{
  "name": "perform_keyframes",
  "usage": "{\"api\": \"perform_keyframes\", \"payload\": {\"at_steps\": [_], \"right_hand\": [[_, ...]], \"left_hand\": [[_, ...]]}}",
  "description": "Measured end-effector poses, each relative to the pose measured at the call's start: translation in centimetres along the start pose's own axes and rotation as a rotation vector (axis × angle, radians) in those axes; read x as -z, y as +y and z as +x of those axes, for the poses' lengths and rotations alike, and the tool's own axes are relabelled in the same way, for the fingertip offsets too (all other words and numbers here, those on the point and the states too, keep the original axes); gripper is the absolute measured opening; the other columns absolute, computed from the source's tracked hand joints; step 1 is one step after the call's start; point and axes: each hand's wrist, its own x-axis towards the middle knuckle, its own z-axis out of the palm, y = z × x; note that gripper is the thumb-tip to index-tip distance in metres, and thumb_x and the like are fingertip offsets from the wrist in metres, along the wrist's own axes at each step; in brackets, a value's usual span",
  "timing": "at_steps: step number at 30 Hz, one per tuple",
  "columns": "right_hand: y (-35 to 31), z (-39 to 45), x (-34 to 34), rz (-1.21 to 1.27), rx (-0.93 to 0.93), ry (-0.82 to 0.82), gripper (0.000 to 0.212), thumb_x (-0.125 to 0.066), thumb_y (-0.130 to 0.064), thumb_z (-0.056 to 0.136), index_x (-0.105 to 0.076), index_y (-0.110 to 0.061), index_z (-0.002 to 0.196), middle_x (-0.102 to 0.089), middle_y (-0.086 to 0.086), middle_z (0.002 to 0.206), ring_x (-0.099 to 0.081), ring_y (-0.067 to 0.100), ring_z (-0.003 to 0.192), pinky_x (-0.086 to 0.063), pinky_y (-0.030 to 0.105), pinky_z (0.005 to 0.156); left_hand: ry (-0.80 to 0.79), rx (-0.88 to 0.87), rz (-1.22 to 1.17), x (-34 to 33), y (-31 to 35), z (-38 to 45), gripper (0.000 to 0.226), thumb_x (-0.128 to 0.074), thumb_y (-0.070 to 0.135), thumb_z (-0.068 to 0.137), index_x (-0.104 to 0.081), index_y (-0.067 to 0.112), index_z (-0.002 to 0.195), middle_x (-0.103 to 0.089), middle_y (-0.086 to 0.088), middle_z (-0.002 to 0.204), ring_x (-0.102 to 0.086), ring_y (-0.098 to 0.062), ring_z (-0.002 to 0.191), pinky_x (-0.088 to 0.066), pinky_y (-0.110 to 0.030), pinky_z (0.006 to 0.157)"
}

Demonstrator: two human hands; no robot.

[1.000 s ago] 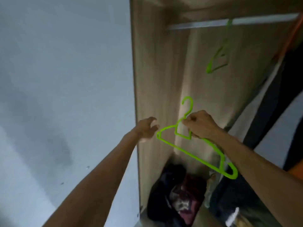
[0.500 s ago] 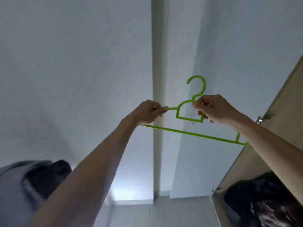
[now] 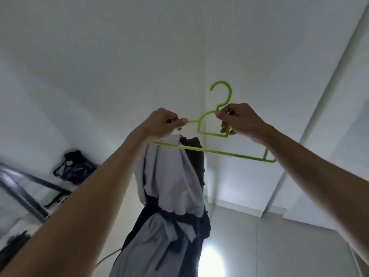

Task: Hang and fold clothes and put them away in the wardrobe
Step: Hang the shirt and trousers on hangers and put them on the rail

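Head view. Both arms extend forward and upward, holding a lime-green plastic hanger (image 3: 214,134) at centre frame, hook uppermost, in front of a white wall (image 3: 99,56).

Left hand (image 3: 162,124): fingers are curled, thumb and forefinger pinching the left shoulder end of the hanger.

Right hand (image 3: 237,119): fingers are curled round the hanger neck, just below the hook, with fingertips at the inner loop.

The hanger's bottom bar runs from beneath the left hand down to the right, tilted, ending beside the right forearm.

A grey-and-navy garment (image 3: 169,196) hangs bunched below the left hand, behind the left part of the bottom bar. Whether the left hand also grips the cloth cannot be told.

Far left: a dark bag (image 3: 74,166) sits on a dark metal frame (image 3: 30,188). A bright reflection shows on the pale floor (image 3: 269,246), lower centre.
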Motion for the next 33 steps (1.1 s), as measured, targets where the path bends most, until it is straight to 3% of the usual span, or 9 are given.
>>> {"api": "perform_keyframes", "payload": {"at_steps": [4, 7, 11, 14, 18, 25, 29, 31, 33], "right_hand": [[-4.0, -2.6, -9.6, 0.065, -0.033, 0.002, 0.032, -0.065, -0.042, 0.093, -0.067, -0.011, 0.099, -0.070, 0.008, 0.073, -0.070, 0.021, 0.060, -0.055, 0.033, 0.060], [-6.9, -3.5, -14.5, 0.035, -0.056, 0.080, 0.039, -0.066, -0.051, 0.089, -0.066, -0.012, 0.095, -0.068, 0.004, 0.068, -0.067, 0.018, 0.057, -0.055, 0.033, 0.062], [-8.4, -3.7, -18.3, -0.134, -0.054, 0.159, 0.050, -0.061, -0.070, 0.078, -0.063, -0.023, 0.092, -0.067, 0.001, 0.090, -0.065, 0.028, 0.095, -0.056, 0.046, 0.084], [-9.0, -3.1, -19.5, -0.241, -0.095, 0.178, 0.050, -0.060, -0.069, 0.083, -0.061, -0.022, 0.101, -0.063, -0.001, 0.100, -0.059, 0.025, 0.106, -0.052, 0.043, 0.090], [-7.9, -2.2, -20.9, -0.281, -0.174, 0.184, 0.047, -0.057, -0.064, 0.087, -0.062, -0.020, 0.104, -0.059, -0.004, 0.098, -0.057, 0.025, 0.106, -0.049, 0.039, 0.086], [-4.3, 0.9, -22.6, -0.329, -0.314, 0.270, 0.038, -0.055, -0.057, 0.086, -0.060, -0.020, 0.086, -0.062, -0.001, 0.084, -0.059, 0.026, 0.083, -0.043, 0.035, 0.070], [-2.1, 3.9, -23.7, -0.379, -0.394, 0.269, 0.033, -0.054, -0.050, 0.082, -0.060, -0.020, 0.093, -0.063, 0.002, 0.091, -0.058, 0.028, 0.085, -0.043, 0.035, 0.072], [-1.1, 5.9, -24.5, -0.414, -0.423, 0.258, 0.033, -0.052, -0.048, 0.082, -0.059, -0.019, 0.097, -0.062, 0.003, 0.095, -0.055, 0.027, 0.086, -0.041, 0.035, 0.072], [0.0, 8.3, -25.7, -0.446, -0.448, 0.259, 0.032, -0.051, -0.047, 0.083, -0.058, -0.019, 0.096, -0.062, 0.003, 0.095, -0.054, 0.027, 0.086, -0.040, 0.035, 0.072]], "left_hand": [[-0.012, 0.059, -0.031, 3.6, -6.6, -7.8, 0.042, -0.061, 0.043, 0.095, -0.068, 0.013, 0.067, -0.038, 0.011, 0.037, -0.035, -0.003, 0.037, -0.045, -0.031, 0.050], [-0.030, 0.100, -0.098, 5.9, -10.0, -11.3, 0.043, -0.060, 0.042, 0.096, -0.071, 0.005, 0.078, -0.039, 0.013, 0.037, -0.038, -0.009, 0.041, -0.055, -0.041, 0.055], [-0.049, 0.120, -0.217, 6.5, -12.9, -13.4, 0.043, -0.057, 0.047, 0.096, -0.074, 0.010, 0.081, -0.041, 0.005, 0.051, -0.045, -0.009, 0.043, -0.054, -0.036, 0.047], [-0.044, 0.145, -0.296, 5.9, -14.9, -13.5, 0.047, -0.056, 0.048, 0.097, -0.072, 0.007, 0.081, -0.044, -0.009, 0.059, -0.049, -0.012, 0.044, -0.055, -0.034, 0.049], [-0.033, 0.201, -0.321, 4.8, -17.0, -12.6, 0.055, -0.056, 0.043, 0.098, -0.059, -0.008, 0.078, -0.052, -0.007, 0.055, -0.052, -0.018, 0.043, -0.052, -0.036, 0.053], [-0.103, 0.278, -0.311, 2.2, -19.4, -8.3, 0.038, -0.060, 0.032, 0.098, -0.055, 0.006, 0.071, -0.058, -0.009, 0.059, -0.055, -0.020, 0.052, -0.048, -0.027, 0.052], [-0.088, 0.375, -0.189, 0.6, -22.9, -3.4, 0.040, -0.065, 0.033, 0.091, -0.050, 0.012, 0.061, -0.053, -0.003, 0.056, -0.053, -0.021, 0.058, -0.050, -0.038, 0.066], [-0.104, 0.386, -0.111, -0.1, -24.3, -0.4, 0.040, -0.062, 0.031, 0.093, -0.046, 0.015, 0.059, -0.055, -0.008, 0.061, -0.058, -0.029, 0.068, -0.045, -0.036, 0.070], [-0.116, 0.371, -0.041, -0.9, -25.8, 3.1, 0.035, -0.058, 0.028, 0.095, -0.056, 0.006, 0.067, -0.066, -0.024, 0.084, -0.063, -0.039, 0.091, -0.045, -0.037, 0.076]]}}
